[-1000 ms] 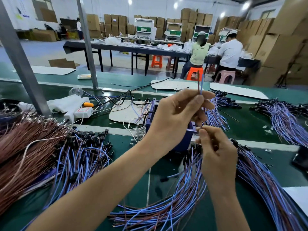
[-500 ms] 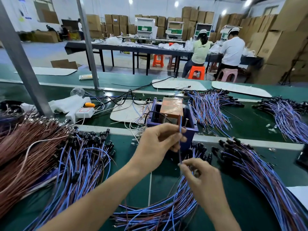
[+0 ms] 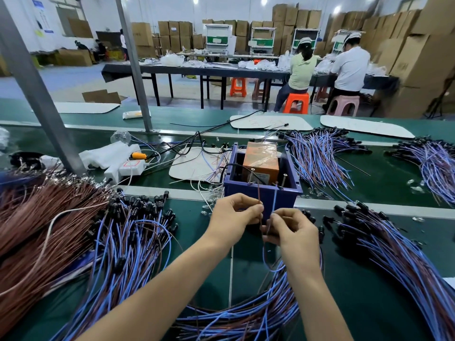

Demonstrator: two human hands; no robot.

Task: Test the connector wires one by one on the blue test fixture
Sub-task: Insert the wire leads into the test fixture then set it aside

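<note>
Hands meet just in front of blue test fixture (image 3: 262,190): left hand (image 3: 234,217) pinches the brown lead (image 3: 259,196), right hand (image 3: 290,230) pinches the blue lead (image 3: 273,200), tips raised toward the fixture's pins. Risk: thin leads could flex and miss the pins, or snag the wire pile (image 3: 246,316) below.

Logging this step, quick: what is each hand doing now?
Left hand: pinching the brown lead.
Right hand: pinching the blue lead.

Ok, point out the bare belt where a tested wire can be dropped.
Bare green belt lies right of the blue fixture, between the two far wire bundles. A smaller patch sits left of the left hand. Everywhere nearer is wire piles.
</note>
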